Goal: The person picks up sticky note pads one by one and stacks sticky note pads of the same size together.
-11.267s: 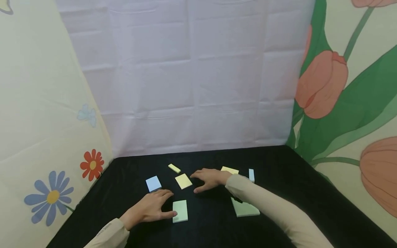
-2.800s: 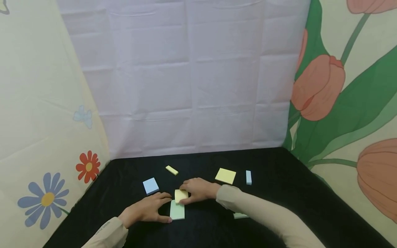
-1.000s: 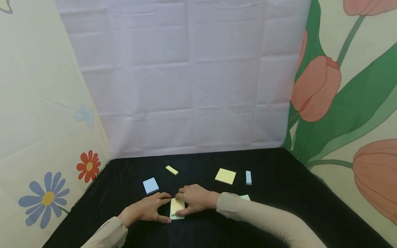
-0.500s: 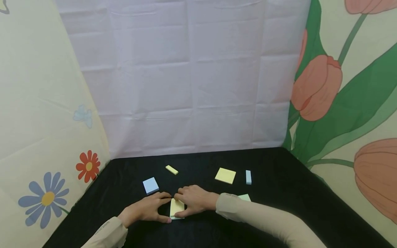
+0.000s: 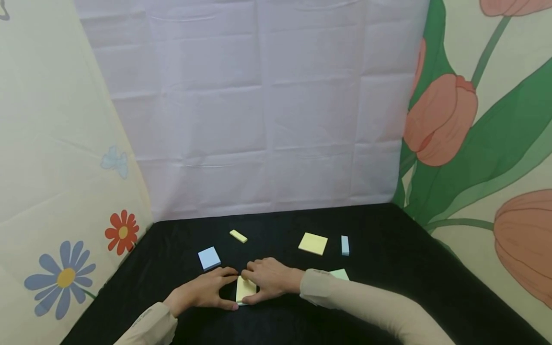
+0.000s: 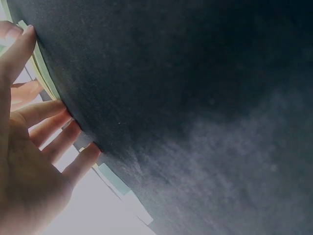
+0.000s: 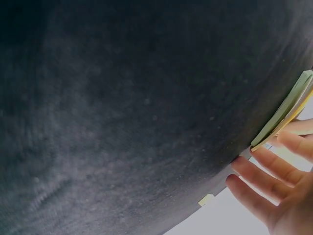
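- Nearest me, left of the middle of the table (image 5: 297, 330), the yellow pad (image 5: 246, 287) lies on the lower green pad (image 7: 281, 111); it looks pale, plain and flat, with a thin green rim at its near end.
- I have the right hand (image 5: 273, 278) pinching the yellow pad, thumb near, fingers far; the left hand (image 5: 202, 290) reaches alongside, fingers extended.
- I judge this as squaring both pads; next calls for matched edges, then a gentle release.
- Beyond: the second green pad (image 5: 340, 274), blue pad (image 5: 209, 258), blue strip (image 5: 345, 246), larger yellow pad (image 5: 313, 244) and, toward the far edge, yellow strip (image 5: 238, 236).
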Demonstrator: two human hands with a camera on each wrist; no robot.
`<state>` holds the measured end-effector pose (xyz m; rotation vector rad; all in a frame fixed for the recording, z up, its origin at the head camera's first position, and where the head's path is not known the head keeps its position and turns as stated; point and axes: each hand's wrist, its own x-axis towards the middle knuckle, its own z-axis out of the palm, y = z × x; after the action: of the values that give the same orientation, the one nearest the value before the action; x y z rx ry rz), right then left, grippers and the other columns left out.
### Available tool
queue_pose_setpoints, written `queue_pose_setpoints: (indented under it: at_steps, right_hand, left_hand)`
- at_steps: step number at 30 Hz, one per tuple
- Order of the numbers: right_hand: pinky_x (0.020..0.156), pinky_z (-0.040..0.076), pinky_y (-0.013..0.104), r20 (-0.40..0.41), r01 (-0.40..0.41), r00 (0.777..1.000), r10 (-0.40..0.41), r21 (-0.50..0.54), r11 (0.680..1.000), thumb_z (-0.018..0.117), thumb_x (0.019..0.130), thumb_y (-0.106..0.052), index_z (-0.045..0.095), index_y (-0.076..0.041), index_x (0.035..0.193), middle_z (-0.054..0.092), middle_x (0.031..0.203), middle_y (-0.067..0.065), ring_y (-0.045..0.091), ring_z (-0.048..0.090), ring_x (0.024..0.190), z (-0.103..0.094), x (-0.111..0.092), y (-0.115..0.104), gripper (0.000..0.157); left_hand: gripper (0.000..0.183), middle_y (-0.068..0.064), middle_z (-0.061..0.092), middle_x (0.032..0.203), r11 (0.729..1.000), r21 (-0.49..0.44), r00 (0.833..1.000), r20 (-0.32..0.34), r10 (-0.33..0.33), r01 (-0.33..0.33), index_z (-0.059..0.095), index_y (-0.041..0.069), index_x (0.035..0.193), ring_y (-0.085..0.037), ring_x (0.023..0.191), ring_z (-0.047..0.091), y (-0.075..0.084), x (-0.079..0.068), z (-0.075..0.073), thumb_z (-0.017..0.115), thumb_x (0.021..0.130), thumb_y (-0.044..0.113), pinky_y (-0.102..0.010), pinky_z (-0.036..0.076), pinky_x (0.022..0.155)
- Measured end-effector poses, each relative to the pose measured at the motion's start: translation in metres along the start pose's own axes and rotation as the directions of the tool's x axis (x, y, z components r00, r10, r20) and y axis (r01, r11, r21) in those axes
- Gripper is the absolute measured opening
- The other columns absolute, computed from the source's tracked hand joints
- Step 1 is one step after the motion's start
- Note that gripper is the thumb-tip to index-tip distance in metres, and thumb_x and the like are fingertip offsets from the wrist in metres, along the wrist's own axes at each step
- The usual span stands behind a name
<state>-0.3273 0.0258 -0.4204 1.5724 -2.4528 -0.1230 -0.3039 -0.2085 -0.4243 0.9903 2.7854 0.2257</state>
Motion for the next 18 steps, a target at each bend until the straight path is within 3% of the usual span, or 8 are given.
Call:
queue_pose_setpoints:
  at_steps: [18]
  right_hand:
    - [0.052,0.03,0.016,0.033,0.001,0.999,0.0,-0.035,0.999,0.052,0.092,-0.066,0.06,-0.021,0.111,0.052,0.093,-0.007,0.002,0.038,0.065,0.0009,-0.0005,-0.0045,0.049]
  left_hand:
    - [0.086,-0.007,0.048,0.142,1.0,-0.003,1.0,-0.005,0.002,-0.002,0.055,0.006,0.141,-0.028,0.129,0.046,0.0015,-0.0004,-0.0007,0.064,0.083,0.068,-0.05,0.042,0.102]
